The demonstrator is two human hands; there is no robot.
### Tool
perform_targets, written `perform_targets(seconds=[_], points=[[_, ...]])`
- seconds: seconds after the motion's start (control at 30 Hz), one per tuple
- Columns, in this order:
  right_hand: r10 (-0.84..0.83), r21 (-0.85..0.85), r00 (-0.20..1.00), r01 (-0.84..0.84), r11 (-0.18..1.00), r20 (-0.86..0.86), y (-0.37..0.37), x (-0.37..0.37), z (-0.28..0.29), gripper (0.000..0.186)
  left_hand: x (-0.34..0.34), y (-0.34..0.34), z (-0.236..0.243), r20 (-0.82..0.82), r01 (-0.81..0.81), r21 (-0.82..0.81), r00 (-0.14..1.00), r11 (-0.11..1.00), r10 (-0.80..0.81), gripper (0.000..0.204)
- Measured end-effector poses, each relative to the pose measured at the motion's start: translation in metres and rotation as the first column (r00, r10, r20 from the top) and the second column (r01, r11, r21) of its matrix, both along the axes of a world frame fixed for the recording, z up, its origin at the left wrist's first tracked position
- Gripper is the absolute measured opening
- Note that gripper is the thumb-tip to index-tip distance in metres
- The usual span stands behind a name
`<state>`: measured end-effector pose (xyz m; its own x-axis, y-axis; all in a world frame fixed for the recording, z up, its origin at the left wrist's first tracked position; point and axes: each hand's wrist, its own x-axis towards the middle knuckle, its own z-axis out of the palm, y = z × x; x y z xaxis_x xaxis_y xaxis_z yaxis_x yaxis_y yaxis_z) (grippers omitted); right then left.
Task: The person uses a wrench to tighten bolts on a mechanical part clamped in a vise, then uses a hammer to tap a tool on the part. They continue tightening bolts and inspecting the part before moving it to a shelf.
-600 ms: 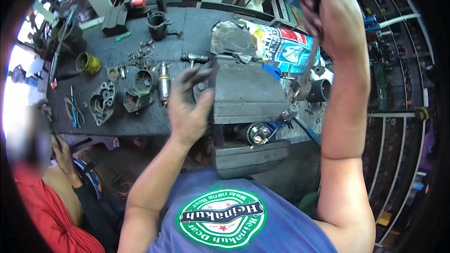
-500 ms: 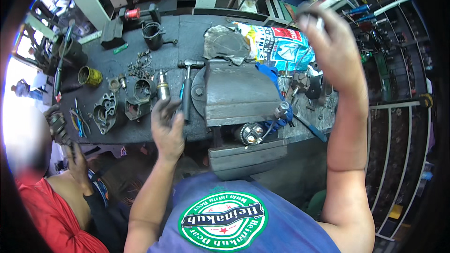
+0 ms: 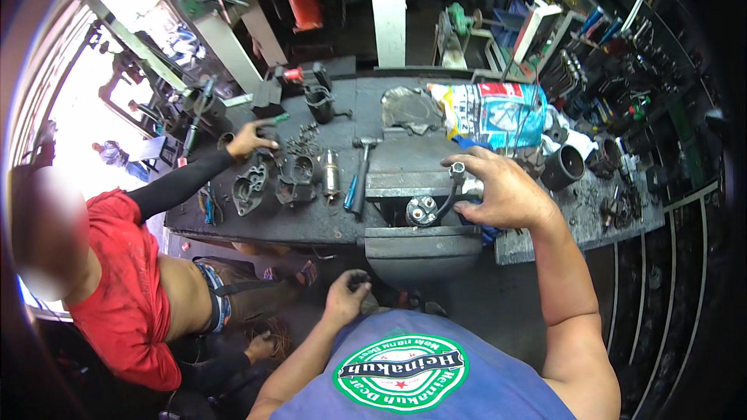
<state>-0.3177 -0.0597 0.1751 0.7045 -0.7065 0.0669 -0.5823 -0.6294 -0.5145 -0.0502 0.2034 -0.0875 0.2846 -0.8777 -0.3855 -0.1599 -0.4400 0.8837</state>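
Note:
A dark bench vise (image 3: 420,245) grips a round part with metal posts on its face (image 3: 422,211); a dark cable rises from it to a metal fitting (image 3: 457,171). Around that fitting my right hand (image 3: 506,194) curves, thumb and fingers apart; I cannot tell whether they touch it. My left hand (image 3: 347,297) hangs low before the vise's left end, fingers loosely bent, holding nothing visible. Left of the vise lie a hammer (image 3: 359,187), a blue-handled tool (image 3: 350,193) and a silver cylinder (image 3: 330,177).
A co-worker in red (image 3: 117,264) at the left reaches a hand (image 3: 253,138) over the bench (image 3: 191,218) toward metal housings (image 3: 296,179). A printed sack (image 3: 490,109) lies at the back; dark cylindrical parts (image 3: 564,167) are on the right. Shelving (image 3: 669,295) runs along the right side.
My right hand has come down from high at the right to the vise. My left hand has dropped below the bench edge. The co-worker's hand has reached out over the bench.

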Motion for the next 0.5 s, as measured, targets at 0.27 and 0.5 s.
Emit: perform_targets(seconds=[0.27,0.5], points=[[-0.09,-0.229,0.995,0.096,0.969,0.037,0.053,0.005,0.016,0.052,0.002,0.016,-0.01,0.082,0.199,0.183,0.973,0.963,-0.217,0.049],[0.232,-0.113,0.919,-0.28,0.953,-0.318,0.04,0.043,-0.013,0.056,-0.036,0.032,-0.039,0.316,0.386,0.073,0.865,0.919,-0.389,0.068]])
